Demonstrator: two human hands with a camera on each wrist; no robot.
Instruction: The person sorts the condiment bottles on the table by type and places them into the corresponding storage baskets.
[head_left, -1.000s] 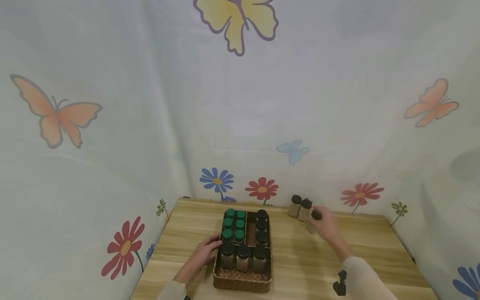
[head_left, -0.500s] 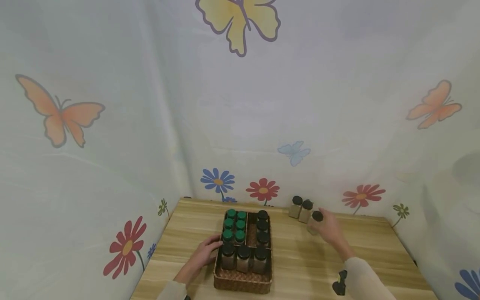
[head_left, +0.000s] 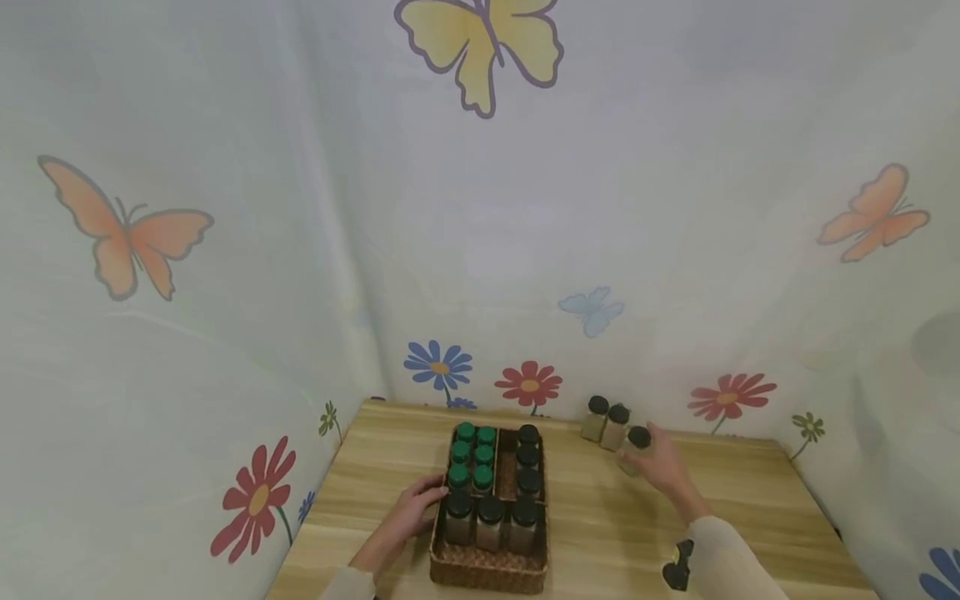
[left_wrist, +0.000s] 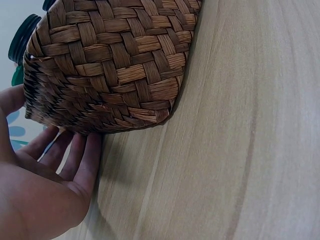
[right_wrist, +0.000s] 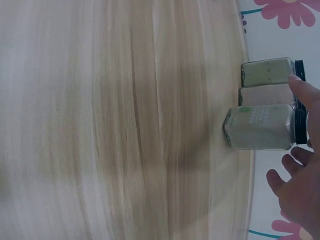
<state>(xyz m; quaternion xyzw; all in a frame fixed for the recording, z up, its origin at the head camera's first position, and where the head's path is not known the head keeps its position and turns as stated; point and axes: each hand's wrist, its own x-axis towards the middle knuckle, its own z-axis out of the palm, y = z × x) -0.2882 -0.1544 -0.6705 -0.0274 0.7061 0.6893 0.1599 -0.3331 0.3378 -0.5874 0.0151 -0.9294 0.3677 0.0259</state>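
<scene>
My left hand [head_left: 411, 508] rests its fingers against the left side of a woven basket [head_left: 487, 575], thumb near the rim. In the left wrist view those fingers lie fairly straight along the basket's wall [left_wrist: 115, 60]. Toward the back right, my right hand [head_left: 666, 462] is around a glass spice jar [right_wrist: 260, 127] with a black lid and pale contents. Its thumb and fingers are spread to either side of the jar, and no firm grip shows. Two similar jars, one greenish [right_wrist: 267, 72] and one beige [head_left: 613, 432], stand upright beside it.
The basket has compartments: several green-lidded jars [head_left: 460, 452] at back left, black-lidded jars [head_left: 528, 454] at back right, and three larger black-lidded jars [head_left: 490, 529] in front. A wooden table [head_left: 600, 533] meets a flowered, butterfly-printed curtain [head_left: 480, 250] behind.
My right hand's fingers have loosened and drawn slightly right, so more of the nearest jar shows. The left hand stays at the basket. The head view has shifted slightly.
</scene>
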